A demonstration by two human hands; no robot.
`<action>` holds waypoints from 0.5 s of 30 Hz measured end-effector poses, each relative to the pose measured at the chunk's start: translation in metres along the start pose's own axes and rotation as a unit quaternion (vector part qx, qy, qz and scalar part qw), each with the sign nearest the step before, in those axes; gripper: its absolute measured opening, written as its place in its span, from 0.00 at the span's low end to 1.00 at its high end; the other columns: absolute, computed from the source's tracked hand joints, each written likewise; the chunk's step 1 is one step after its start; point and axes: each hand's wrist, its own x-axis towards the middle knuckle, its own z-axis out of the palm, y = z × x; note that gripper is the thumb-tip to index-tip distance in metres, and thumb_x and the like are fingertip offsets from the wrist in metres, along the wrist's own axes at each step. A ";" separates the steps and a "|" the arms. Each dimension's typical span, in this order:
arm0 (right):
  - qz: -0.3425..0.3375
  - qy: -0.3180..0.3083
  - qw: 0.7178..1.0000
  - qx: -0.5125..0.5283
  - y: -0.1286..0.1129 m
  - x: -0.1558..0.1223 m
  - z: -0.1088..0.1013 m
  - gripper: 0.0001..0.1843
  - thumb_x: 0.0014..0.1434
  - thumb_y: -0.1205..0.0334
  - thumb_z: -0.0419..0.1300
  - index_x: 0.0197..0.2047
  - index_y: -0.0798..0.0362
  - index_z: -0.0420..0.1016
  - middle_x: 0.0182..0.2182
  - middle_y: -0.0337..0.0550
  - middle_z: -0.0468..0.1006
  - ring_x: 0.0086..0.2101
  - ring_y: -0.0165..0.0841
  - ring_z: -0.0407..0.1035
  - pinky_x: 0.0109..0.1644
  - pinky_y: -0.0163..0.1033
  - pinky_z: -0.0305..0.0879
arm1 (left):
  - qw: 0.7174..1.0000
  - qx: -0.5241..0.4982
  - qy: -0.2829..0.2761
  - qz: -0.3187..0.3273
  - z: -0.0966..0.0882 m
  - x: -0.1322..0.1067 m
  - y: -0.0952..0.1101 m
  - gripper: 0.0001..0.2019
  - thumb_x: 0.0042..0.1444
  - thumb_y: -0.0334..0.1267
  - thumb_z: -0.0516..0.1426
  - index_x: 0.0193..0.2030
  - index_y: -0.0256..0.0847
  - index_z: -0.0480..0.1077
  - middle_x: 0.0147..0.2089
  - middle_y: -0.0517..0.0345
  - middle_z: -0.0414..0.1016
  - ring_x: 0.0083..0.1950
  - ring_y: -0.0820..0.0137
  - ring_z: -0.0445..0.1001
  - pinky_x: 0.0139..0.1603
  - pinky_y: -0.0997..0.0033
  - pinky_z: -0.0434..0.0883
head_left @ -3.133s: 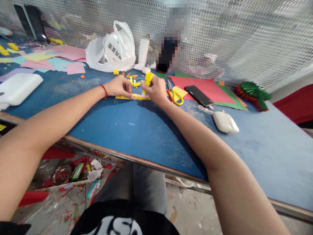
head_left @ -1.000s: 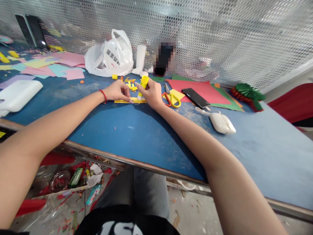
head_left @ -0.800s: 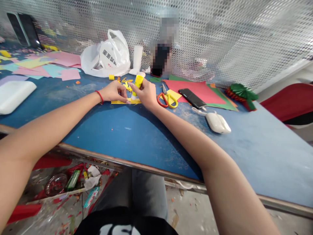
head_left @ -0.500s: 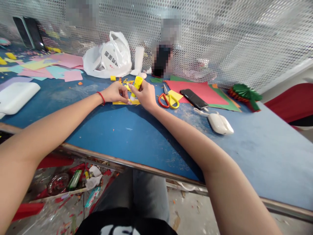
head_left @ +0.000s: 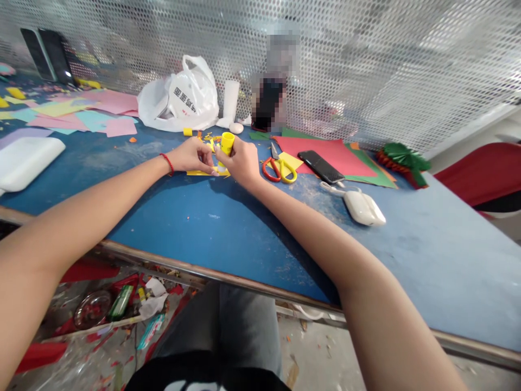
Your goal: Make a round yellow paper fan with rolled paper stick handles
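Note:
A yellow glue stick [head_left: 227,143] stands almost upright in my right hand [head_left: 244,161], its pale lower end against a narrow yellow paper strip [head_left: 197,173] on the blue table. My left hand [head_left: 194,155], with a red cord at the wrist, has its curled fingertips and thumb on that strip close beside the glue stick, holding it down. Behind my hands lie yellow and orange paper scraps [head_left: 209,137] and a small yellow cap [head_left: 187,132]. Scissors [head_left: 280,167] with red and yellow handles rest right of my right hand, partly on a yellow paper piece [head_left: 292,161].
A white plastic bag [head_left: 179,100] stands at the back near the mesh partition. Pastel papers [head_left: 97,119] and a white device [head_left: 28,163] lie left. On the right are red paper [head_left: 325,149], a black phone [head_left: 321,166], a white earbud case [head_left: 364,208] and a green folded-paper piece [head_left: 401,157].
The glue stick has shifted slightly left along the yellow strip and tipped more upright in my right hand. My left hand stays on the strip. The view has moved a little.

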 end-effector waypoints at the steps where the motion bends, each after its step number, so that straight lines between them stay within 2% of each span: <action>1: -0.008 -0.004 1.000 -0.006 0.000 0.000 0.000 0.13 0.71 0.56 0.63 0.35 0.52 0.71 0.26 0.37 0.69 0.27 0.31 0.58 0.35 0.40 0.47 | 1.000 0.000 -0.003 -0.002 0.000 -0.001 0.002 0.15 0.42 0.39 0.76 0.23 0.38 0.75 0.27 0.55 0.78 0.30 0.69 0.71 0.34 0.68 0.68; 4: -0.021 -0.010 0.999 -0.022 0.002 0.001 -0.003 0.09 0.70 0.57 0.63 0.38 0.52 0.74 0.27 0.37 0.70 0.27 0.31 0.59 0.35 0.41 0.46 | 1.000 -0.004 -0.008 -0.005 -0.001 -0.002 0.005 0.13 0.43 0.36 0.75 0.24 0.38 0.75 0.27 0.54 0.79 0.30 0.69 0.71 0.35 0.67 0.69; 6: -0.008 -0.013 0.999 -0.034 0.003 0.002 -0.006 0.11 0.70 0.56 0.63 0.38 0.53 0.75 0.27 0.38 0.71 0.28 0.32 0.60 0.36 0.41 0.46 | 1.000 -0.009 -0.005 -0.001 -0.002 -0.003 0.006 0.14 0.43 0.38 0.75 0.24 0.38 0.76 0.27 0.54 0.78 0.30 0.70 0.71 0.35 0.67 0.69; 12: 0.036 -0.021 0.998 -0.044 0.010 0.000 -0.018 0.16 0.68 0.51 0.67 0.35 0.53 0.74 0.28 0.40 0.72 0.29 0.34 0.63 0.36 0.41 0.48 | 0.999 -0.031 -0.022 0.001 -0.002 -0.003 0.002 0.20 0.38 0.56 0.77 0.24 0.47 0.77 0.27 0.58 0.78 0.30 0.66 0.70 0.36 0.59 0.70; 15: 0.033 -0.015 0.999 -0.039 0.016 -0.001 -0.019 0.15 0.66 0.52 0.67 0.34 0.52 0.74 0.27 0.40 0.72 0.30 0.35 0.65 0.37 0.41 0.51 | 0.999 -0.020 -0.024 0.008 -0.001 -0.001 0.000 0.21 0.37 0.60 0.77 0.24 0.50 0.77 0.26 0.59 0.77 0.30 0.65 0.69 0.36 0.57 0.70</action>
